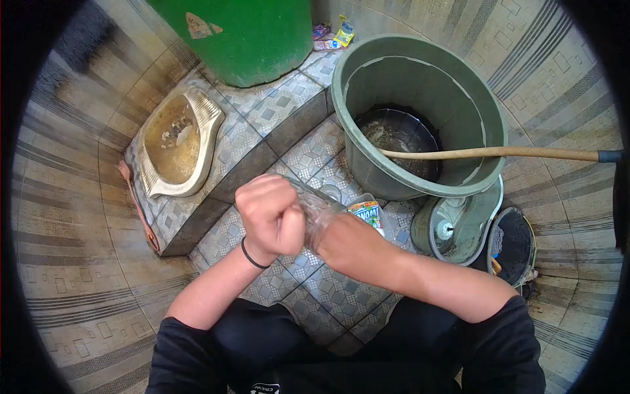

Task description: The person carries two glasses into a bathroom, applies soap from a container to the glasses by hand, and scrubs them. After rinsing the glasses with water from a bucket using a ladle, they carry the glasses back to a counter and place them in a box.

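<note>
A clear see-through vessel, like a glass or jar (315, 205), is held in front of me between both hands, above the tiled floor. My left hand (269, 213), with a dark band at the wrist, is closed around its left side. From the right, my right hand (344, 244) reaches to the near end of the vessel. The fingers of that hand are hidden behind or inside it. Just beyond the hands, a colourful detergent packet (369, 214) with printed lettering lies in a small clear container on the floor.
A large grey-green tub (420, 177) stands ahead, a long wooden handle (459, 154) across its rim. A clear basin (462, 223) and a dark bucket (515, 240) are at the right. On a raised step are a squat toilet (203, 154) and a green barrel (243, 39).
</note>
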`<action>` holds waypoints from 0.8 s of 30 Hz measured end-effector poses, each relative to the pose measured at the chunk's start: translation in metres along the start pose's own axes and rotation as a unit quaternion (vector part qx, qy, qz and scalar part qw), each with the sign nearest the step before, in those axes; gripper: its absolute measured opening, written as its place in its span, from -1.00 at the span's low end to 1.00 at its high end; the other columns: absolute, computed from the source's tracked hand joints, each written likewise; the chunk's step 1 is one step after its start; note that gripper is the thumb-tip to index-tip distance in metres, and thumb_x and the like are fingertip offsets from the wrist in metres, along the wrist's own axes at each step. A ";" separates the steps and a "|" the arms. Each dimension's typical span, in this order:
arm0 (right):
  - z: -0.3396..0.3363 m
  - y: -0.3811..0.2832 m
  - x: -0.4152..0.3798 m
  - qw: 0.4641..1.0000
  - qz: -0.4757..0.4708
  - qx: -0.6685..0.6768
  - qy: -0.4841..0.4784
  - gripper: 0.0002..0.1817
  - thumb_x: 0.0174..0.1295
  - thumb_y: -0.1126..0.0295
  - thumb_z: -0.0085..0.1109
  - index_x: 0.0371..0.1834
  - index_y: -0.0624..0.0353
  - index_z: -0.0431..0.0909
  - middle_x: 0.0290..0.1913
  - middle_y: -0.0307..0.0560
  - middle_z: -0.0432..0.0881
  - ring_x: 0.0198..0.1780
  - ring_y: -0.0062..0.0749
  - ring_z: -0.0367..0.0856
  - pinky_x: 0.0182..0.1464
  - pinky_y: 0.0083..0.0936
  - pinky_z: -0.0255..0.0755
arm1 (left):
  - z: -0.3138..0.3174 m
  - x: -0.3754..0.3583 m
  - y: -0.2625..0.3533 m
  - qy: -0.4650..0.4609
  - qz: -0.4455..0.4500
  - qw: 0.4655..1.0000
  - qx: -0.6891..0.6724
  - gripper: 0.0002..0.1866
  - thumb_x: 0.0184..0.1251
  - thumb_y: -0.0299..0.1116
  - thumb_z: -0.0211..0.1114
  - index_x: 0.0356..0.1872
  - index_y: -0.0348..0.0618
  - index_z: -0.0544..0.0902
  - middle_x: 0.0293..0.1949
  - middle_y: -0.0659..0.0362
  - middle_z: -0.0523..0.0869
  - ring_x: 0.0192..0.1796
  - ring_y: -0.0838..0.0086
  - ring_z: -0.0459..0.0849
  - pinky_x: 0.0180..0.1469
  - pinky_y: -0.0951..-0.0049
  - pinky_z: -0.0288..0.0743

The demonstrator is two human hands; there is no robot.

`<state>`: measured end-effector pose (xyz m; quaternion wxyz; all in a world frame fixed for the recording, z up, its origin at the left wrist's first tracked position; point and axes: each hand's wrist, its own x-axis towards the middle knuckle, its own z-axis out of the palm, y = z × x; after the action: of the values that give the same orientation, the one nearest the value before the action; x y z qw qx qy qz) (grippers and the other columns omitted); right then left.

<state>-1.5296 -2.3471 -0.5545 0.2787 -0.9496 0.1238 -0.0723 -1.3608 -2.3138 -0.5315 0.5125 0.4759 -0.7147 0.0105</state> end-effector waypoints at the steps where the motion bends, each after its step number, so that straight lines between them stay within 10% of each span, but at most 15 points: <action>1: -0.006 -0.003 0.002 1.000 0.003 -0.012 -0.001 -0.81 0.00 0.41 0.26 -0.40 0.33 0.56 -0.35 0.18 0.60 -0.24 0.04 0.60 -0.10 -0.11 0.46 | 0.000 0.000 0.000 -0.002 0.000 1.000 -0.001 -0.83 -0.21 -0.46 0.00 -0.80 -0.30 0.27 -0.79 0.13 0.24 -0.75 0.34 0.21 -0.62 0.38 0.08; 14: -0.027 0.012 0.009 0.951 0.074 0.138 0.265 -0.61 0.12 0.18 0.26 -0.67 0.26 0.48 -0.69 0.12 0.51 -0.60 0.03 0.55 -0.50 -0.18 0.41 | -0.001 -0.001 -0.004 -0.072 -0.233 0.961 -0.126 -0.85 0.01 -0.45 0.10 -0.63 -0.30 0.39 -0.73 0.22 0.27 -0.65 0.60 0.26 -0.59 0.48 0.10; 19: -0.029 0.012 0.017 0.897 0.100 0.152 0.404 -0.56 0.21 0.21 0.20 -0.76 0.24 0.45 -0.78 0.09 0.43 -0.71 -0.02 0.49 -0.58 -0.27 0.36 | -0.001 0.007 0.001 -0.126 -0.459 0.800 -0.365 -0.68 0.37 -0.36 0.16 -0.63 -0.11 0.42 -0.66 0.47 0.33 -0.59 0.81 0.17 -0.55 0.65 0.00; 24: -0.042 0.009 0.019 0.899 0.195 0.220 0.324 -0.51 0.26 0.16 0.17 -0.76 0.24 0.45 -0.80 0.05 0.39 -0.73 -0.18 0.43 -0.59 -0.34 0.29 | 0.011 -0.006 -0.003 -0.100 -0.498 0.804 -0.310 -0.71 0.40 -0.31 0.16 -0.56 -0.07 0.40 -0.64 0.47 0.28 -0.60 0.79 0.14 -0.56 0.65 -0.03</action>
<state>-1.5214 -2.3813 -0.5229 0.4336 -0.7447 0.3710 -0.3460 -1.3669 -2.3167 -0.5425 0.4931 0.5804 -0.3920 -0.5161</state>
